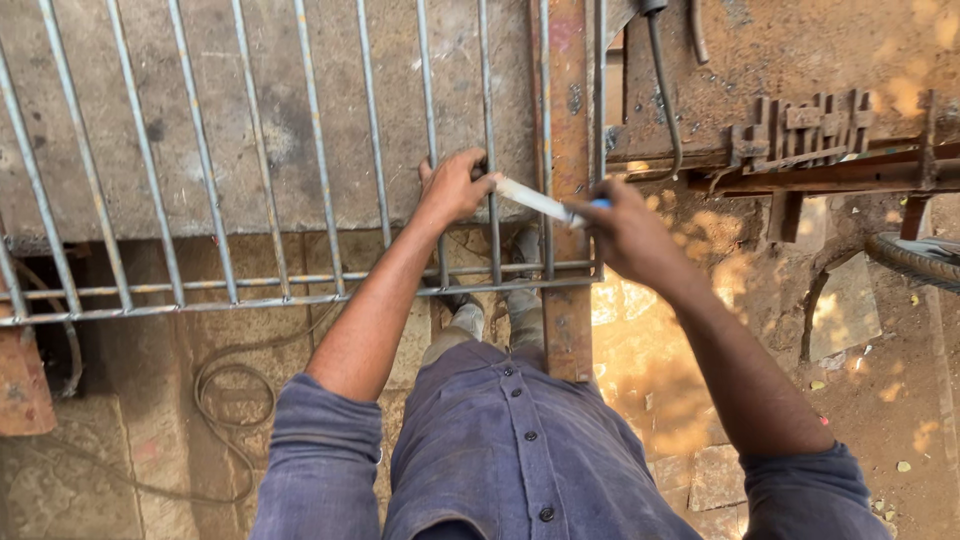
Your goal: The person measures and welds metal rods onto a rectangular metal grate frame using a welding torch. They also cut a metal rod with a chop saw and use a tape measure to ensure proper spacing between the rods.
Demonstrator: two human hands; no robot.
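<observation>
While the left hand (455,187) wraps around one vertical bar of the metal grille (300,150), the right hand (625,232) pinches a white marker (535,201) with a blue end. Left grip: fingers curled shut on the bar, thumb side toward the marker. Right grip: closed on the marker's blue rear end, the white barrel sticking out from the fingers toward the left hand. The marker tip sits just beside the left hand's fingers, touching or nearly touching the gripped bar; exact contact can't be told. The marker spans the gap between the two hands, tilted slightly, its tip end higher than the held end.

Just past the right grip, on the marker side, stands a rusty upright post (568,150) of the grille frame; the marker crosses in front of it. Below both grips run two horizontal rails (250,290) tying the bars together. Under the rails, between the forearms, the person's shoes (500,310) show on the stone floor. Well off to the left-grip side, a loose cable (215,400) coils on the ground. Beyond the right grip, a rusty workbench (800,60) carries a stack of small metal pieces (800,125) and a dark hose (665,90). No containers in view.
</observation>
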